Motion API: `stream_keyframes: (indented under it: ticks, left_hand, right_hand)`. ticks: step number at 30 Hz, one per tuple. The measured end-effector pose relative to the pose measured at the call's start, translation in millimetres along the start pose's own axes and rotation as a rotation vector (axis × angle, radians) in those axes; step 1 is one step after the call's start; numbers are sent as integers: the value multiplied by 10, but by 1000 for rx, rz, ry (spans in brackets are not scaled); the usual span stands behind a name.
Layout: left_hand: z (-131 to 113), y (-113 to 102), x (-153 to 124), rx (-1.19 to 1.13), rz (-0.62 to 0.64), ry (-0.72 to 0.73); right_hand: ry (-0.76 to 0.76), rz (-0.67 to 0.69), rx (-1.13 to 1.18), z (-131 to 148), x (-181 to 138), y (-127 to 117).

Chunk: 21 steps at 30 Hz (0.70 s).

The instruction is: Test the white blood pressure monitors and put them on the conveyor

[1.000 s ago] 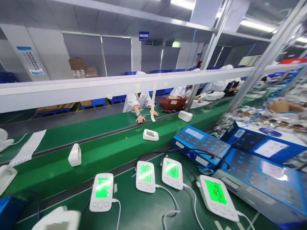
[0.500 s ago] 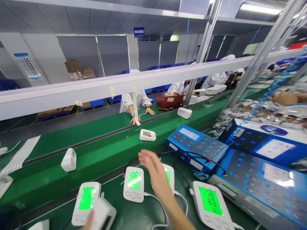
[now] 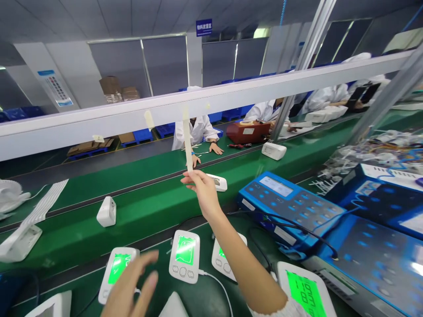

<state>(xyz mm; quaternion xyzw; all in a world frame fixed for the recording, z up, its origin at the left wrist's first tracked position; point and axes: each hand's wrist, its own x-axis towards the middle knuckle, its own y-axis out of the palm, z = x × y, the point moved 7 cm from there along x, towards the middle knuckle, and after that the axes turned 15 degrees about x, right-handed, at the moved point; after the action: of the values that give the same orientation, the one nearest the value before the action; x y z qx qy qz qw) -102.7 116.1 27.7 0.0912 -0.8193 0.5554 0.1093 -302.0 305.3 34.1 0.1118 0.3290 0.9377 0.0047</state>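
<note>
My right hand (image 3: 202, 190) reaches up and forward, its fingertips pinched on the lower end of a pale tape strip (image 3: 187, 136) that hangs from the white rail (image 3: 99, 121). Low at the left, my left hand (image 3: 132, 286) hovers open with fingers spread, holding nothing. It is just above a white monitor with a lit green screen (image 3: 117, 269). A white device corner (image 3: 173, 307) shows beside it at the bottom edge. More lit monitors (image 3: 184, 255) (image 3: 306, 293) lie on the green mat; my right forearm partly hides another one (image 3: 222, 260).
Blue test boxes (image 3: 287, 202) with dark cables stand at the right. White monitors (image 3: 106, 211) (image 3: 273, 150) ride on the green conveyor belt (image 3: 148, 207). People in white coats (image 3: 194, 130) work across the belt. A white stand (image 3: 20, 240) sits at the far left.
My right hand has risen from above the monitors to the hanging tape strip and pinched its end. My left hand, which held a white device, is now open.
</note>
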Motion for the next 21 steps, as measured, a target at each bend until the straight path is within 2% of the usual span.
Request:
stream_keyframes:
  ticks: [3,5,6,8,10,14,21]
  left_hand:
    - [-210,-40,939,-111,-63,57]
    - [-412,2,1510,-289,-80,114]
    - [-524,64,1733,-365,-35,142]
    - [-735,175,2013,-481,51,204]
    - [-866,239,2108,-531,80,239]
    - [-915,256,2073,-621,23,219]
    - [-911,335,2077,-811,46,100]
  right_hand:
    - [-46,-11,20,23,-73,6]
    - [-81,-27,45,26,-99,12]
    - [-98,-38,63,22,-103,16]
    - [-134,-64,106,8,-97,20]
    - [-163,-95,157,-12,-76,23]
    - [-150,-155,307,-75,-40,43]
    - [95,-236,637,-330,11,189]
